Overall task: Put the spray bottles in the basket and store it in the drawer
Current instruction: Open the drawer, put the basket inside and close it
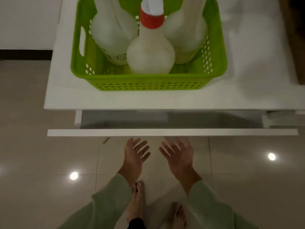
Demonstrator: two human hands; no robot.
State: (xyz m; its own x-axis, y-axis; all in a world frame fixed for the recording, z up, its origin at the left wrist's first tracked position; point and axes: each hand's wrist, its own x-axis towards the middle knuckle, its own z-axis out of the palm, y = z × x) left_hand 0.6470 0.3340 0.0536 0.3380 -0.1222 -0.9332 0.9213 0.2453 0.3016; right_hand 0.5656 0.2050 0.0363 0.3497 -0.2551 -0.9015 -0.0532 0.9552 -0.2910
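Observation:
A lime-green perforated basket (148, 84) stands on the white cabinet top (66, 98). Three white spray bottles stand upright inside it: one at the front middle with a red collar (151, 55), one at the back left (113, 33), one at the back right (186, 35). Below the top, the white drawer (171, 132) is pulled out a little, showing a narrow strip of its inside. My left hand (135, 154) and my right hand (179, 154) hang just in front of the drawer's front panel, palms up, fingers spread, holding nothing.
Glossy beige floor tiles (49, 162) lie around the cabinet, with ceiling-light reflections. My bare feet (137, 204) stand close to the drawer front. A white wall with a dark skirting (24, 53) runs at the left. Something brown (297, 38) sits at the far right edge.

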